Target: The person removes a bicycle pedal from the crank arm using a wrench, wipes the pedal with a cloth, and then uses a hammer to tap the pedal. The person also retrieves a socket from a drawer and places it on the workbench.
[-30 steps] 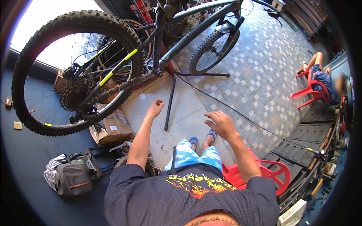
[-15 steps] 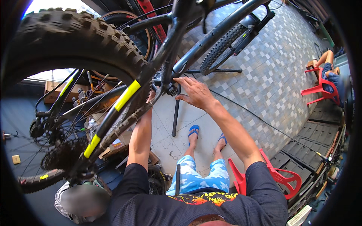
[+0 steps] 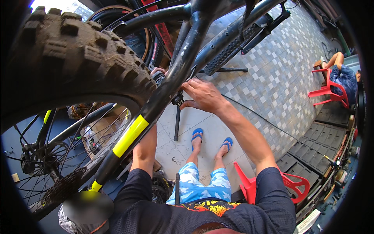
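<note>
The knobby black back tyre (image 3: 85, 58) is on. The half-open right hand (image 3: 204, 95) seems to touch the black, yellow-banded bike frame (image 3: 173, 78) at its low middle. The left hand (image 3: 158, 70) is mostly hidden, grip unclear. The black front tyre (image 3: 223, 60) is on too; what's left doesn't show.

Black bicycle (image 3: 198, 29), yellow bands (image 3: 130, 135) on tube; dusty, knobby tire (image 3: 78, 62) left.

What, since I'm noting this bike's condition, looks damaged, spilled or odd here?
Nothing looks plainly broken or spilled. The big knobby tire has brownish dirt across its tread, and the frame tube beside it has pale marks that stand out against its black finish; scratches or dirt, I cannot tell.
</note>
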### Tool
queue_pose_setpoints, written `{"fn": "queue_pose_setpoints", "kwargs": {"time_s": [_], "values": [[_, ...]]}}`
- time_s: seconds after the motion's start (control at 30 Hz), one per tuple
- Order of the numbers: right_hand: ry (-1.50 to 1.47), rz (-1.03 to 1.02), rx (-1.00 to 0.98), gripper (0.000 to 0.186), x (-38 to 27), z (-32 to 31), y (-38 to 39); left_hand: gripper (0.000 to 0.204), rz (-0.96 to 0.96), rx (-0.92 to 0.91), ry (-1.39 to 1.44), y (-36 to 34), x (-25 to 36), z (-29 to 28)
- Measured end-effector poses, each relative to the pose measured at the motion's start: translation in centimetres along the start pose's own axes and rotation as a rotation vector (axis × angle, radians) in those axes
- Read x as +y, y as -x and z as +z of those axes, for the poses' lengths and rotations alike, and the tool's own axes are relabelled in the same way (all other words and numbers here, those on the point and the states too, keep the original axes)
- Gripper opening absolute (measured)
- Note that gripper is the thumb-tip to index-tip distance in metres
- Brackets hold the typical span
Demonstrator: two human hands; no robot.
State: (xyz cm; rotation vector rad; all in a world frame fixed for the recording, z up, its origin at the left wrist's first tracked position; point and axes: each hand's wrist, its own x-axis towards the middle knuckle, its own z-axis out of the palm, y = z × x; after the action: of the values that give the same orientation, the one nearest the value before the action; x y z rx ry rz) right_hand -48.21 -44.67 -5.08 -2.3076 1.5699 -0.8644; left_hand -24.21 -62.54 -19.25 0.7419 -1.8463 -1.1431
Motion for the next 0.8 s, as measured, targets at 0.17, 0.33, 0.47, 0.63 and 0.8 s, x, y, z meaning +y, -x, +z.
{"fn": "queue_pose_setpoints", "kwargs": {"time_s": [0.17, 0.33, 0.47, 0.63, 0.8], "values": [[0.062, -0.035, 0.045, 0.065, 0.2, 0.7, 0.2, 0.051, 0.008, -0.054, 0.161, -0.2, -0.7, 0.5], [0.082, -0.080, 0.137, 0.058, 0.4, 1.7, 0.1, 0.039, -0.045, 0.049, -0.147, -1.4, -0.5, -0.2], [0.038, -0.040, 0.190, 0.059, 0.3, 2.3, -0.1, 0.029, -0.050, 0.248, -0.266, -3.6, 0.5, -1.1], [-0.022, -0.008, 0.118, 0.068, 0.5, 2.2, 0.3, 0.024, -0.043, 0.421, -0.183, -5.3, 2.2, 0.0], [-0.053, -0.013, 0.107, 0.077, 0.9, 2.3, 0.7, 0.027, 0.012, 0.568, -0.071, -6.0, 3.0, 2.3]]}}
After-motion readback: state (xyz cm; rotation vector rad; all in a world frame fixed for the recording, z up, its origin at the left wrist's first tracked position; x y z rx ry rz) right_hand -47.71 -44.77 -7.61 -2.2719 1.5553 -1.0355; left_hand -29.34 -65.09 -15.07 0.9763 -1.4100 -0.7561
